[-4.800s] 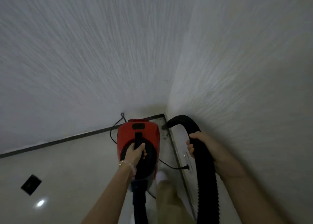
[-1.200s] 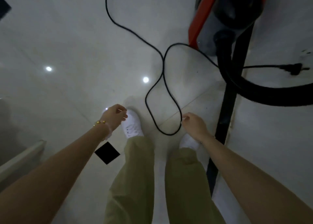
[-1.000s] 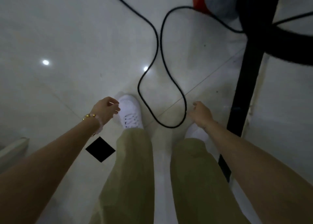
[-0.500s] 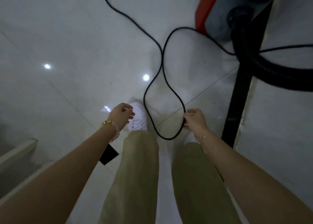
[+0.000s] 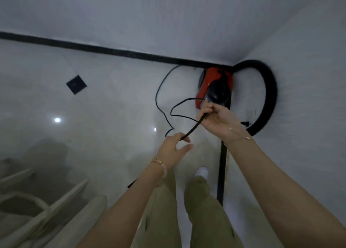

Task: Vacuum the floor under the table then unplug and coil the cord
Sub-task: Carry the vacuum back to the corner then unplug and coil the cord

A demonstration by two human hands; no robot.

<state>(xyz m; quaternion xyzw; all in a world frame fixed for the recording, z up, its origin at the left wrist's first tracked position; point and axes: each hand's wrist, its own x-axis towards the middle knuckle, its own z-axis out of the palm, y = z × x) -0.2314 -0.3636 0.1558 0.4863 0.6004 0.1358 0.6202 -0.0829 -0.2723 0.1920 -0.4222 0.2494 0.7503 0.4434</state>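
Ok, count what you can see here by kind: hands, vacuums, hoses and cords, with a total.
Hands: 2, the left hand and the right hand
Vacuum: 1
Hose: 1
Cord: 1
Total: 5

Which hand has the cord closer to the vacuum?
The right hand, gripping the cord up by the red vacuum. The left hand holds it lower, nearer the legs.

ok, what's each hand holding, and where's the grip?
Both hold the black cord mid-length: right hand gripping it, left hand pinching it, short straight stretch between them.
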